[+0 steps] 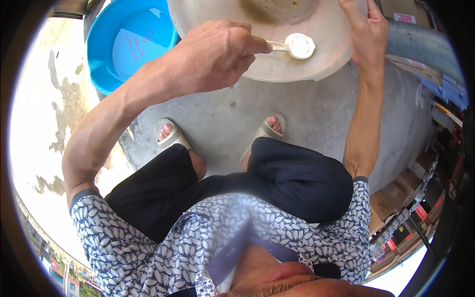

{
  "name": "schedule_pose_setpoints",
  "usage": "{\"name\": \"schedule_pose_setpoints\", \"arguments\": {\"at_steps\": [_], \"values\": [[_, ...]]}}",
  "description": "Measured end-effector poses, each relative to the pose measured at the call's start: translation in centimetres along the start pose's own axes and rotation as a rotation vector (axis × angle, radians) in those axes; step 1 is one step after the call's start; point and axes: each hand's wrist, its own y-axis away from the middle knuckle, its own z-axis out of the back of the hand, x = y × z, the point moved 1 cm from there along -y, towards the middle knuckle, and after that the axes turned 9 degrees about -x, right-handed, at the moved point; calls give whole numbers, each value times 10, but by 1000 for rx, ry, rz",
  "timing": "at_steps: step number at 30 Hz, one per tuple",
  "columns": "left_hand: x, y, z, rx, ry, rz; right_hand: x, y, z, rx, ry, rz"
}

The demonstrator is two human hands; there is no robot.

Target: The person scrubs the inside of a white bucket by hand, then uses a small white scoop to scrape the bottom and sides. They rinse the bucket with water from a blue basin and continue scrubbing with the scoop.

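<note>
My left hand [222, 55] grips the pale plastic handle of a scrubbing brush [300, 46], knuckles up. The brush's tan bristles face down against the inner wall of a large, translucent whitish plastic basin [259, 67]. Brownish murk shows in the basin's middle at the top edge of the picture, where the basin is cut off. My right hand [365, 33] holds the basin's right side, with the thumb on the inside and the fingers partly hidden at the rim. A blue plastic basin [96, 70] bearing writing stands left of the whitish one, partly behind my left forearm.
Below the basins lies a grey concrete floor [230, 107], with my sandalled feet on it and my knees bent. A thick grey pipe-like thing [419, 44] is at the upper right. Cardboard boxes [386, 198] stand along the right. Bright, stained ground [70, 111] is at the left.
</note>
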Motion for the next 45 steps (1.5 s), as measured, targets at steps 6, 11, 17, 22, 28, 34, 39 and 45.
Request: {"name": "schedule_pose_setpoints", "arguments": {"at_steps": [6, 11, 17, 22, 28, 34, 39, 45], "values": [[82, -15, -65, 166, -583, -19, 16, -2, -15, 41, 69, 12], [108, -43, -47, 24, -633, 224, 14, -6, -14, 51, 112, 52], [55, -42, -18, 24, 86, 401, 16, -4, -12, 57, 27, 6], [57, -24, -19, 74, 127, 289, 19, -5, -14, 64, 46, 36], [22, -18, 20, 115, 0, 146, 13, -1, -10, -19, -37, 65], [17, -1, 19, 87, -28, -6, 11, -5, -9, 24, -51, 36], [91, -10, -61, 213, -651, -47, 14, -11, -18, 73, -32, 52], [165, -18, -64, -324, -432, -82, 13, -22, -27, 133, 69, 85]]}}
